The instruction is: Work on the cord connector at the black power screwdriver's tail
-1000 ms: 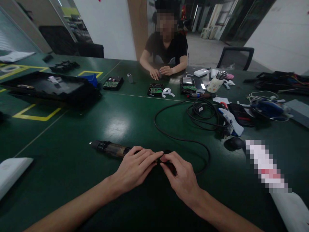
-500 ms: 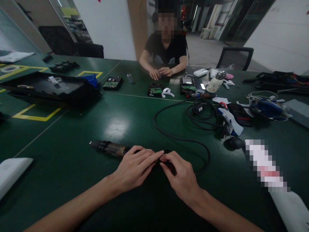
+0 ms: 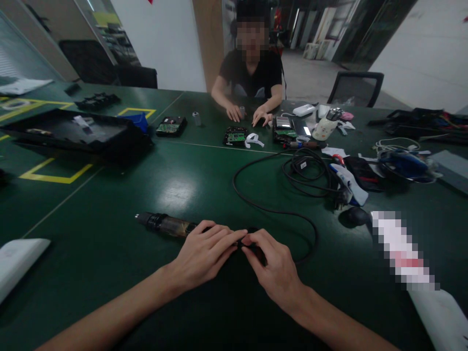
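An electric screwdriver point(image 3: 170, 226) lies on the green table in front of me, its bit end pointing left. My left hand point(image 3: 208, 251) is closed over the rear part of its body, which hides that part. At the tool's back end, my right hand point(image 3: 274, 261) is closed in a pinch, thumb against index finger, around the place where the black cord point(image 3: 272, 210) meets the tool. The pinched piece itself is mostly covered by my fingers. From there the cord curves right and back into a loose coil.
Across the table sits a person point(image 3: 252, 73) with both hands on the tabletop. Circuit-board units point(image 3: 236, 136) lie before them. A black tray point(image 3: 73, 129) stands at left. A patterned cup point(image 3: 324, 128), a blue-white handheld tool point(image 3: 349, 184) and a black round object point(image 3: 354, 216) are at right.
My hands and the screwdriver stay almost still. Opposite me, the person's hands have moved apart, one shifting to the right, and a small cylinder now shows by the other.
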`<action>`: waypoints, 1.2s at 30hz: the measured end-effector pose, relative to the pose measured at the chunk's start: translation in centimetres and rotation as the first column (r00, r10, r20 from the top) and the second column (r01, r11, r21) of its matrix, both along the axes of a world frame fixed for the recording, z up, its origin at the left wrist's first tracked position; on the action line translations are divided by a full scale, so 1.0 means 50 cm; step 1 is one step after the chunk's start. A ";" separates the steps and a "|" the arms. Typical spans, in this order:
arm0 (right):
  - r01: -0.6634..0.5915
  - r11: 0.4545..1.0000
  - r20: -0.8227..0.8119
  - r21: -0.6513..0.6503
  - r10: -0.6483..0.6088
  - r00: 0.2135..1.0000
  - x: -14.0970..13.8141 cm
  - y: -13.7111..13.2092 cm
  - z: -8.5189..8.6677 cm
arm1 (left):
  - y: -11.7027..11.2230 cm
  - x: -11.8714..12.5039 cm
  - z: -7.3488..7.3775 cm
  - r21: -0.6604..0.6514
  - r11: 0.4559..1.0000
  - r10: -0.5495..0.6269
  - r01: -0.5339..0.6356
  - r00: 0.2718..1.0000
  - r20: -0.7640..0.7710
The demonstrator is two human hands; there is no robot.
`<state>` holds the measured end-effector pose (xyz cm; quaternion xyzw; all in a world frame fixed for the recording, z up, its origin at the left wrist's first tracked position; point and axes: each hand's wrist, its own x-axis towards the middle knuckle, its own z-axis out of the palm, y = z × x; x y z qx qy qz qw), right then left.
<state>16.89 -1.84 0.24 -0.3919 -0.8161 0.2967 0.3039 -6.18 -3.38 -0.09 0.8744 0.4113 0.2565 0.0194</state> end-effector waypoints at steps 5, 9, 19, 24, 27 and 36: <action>-0.003 1.000 -0.004 -0.004 0.003 1.000 -0.001 -0.001 0.002 | -0.002 0.000 0.007 -0.054 0.999 -0.004 0.006 1.000 0.025; -0.003 1.000 -0.007 -0.012 0.002 1.000 0.000 -0.001 0.001 | -0.001 -0.002 0.005 -0.045 0.999 -0.021 0.022 0.999 0.025; -0.011 1.000 -0.014 -0.027 0.010 1.000 0.001 -0.001 0.003 | -0.002 0.000 0.008 -0.064 0.998 -0.016 0.017 1.000 0.007; -0.008 1.000 -0.009 -0.014 0.008 1.000 0.000 -0.001 0.001 | -0.002 0.002 0.002 -0.032 0.999 0.014 -0.014 1.000 0.012; -0.007 1.000 -0.010 -0.005 0.007 1.000 0.000 0.000 -0.001 | -0.003 0.002 0.008 -0.077 0.997 0.009 -0.007 1.000 0.026; -0.013 1.000 -0.017 -0.007 0.013 1.000 0.001 0.000 -0.003 | -0.001 0.001 -0.003 -0.024 1.000 0.003 -0.003 1.000 0.027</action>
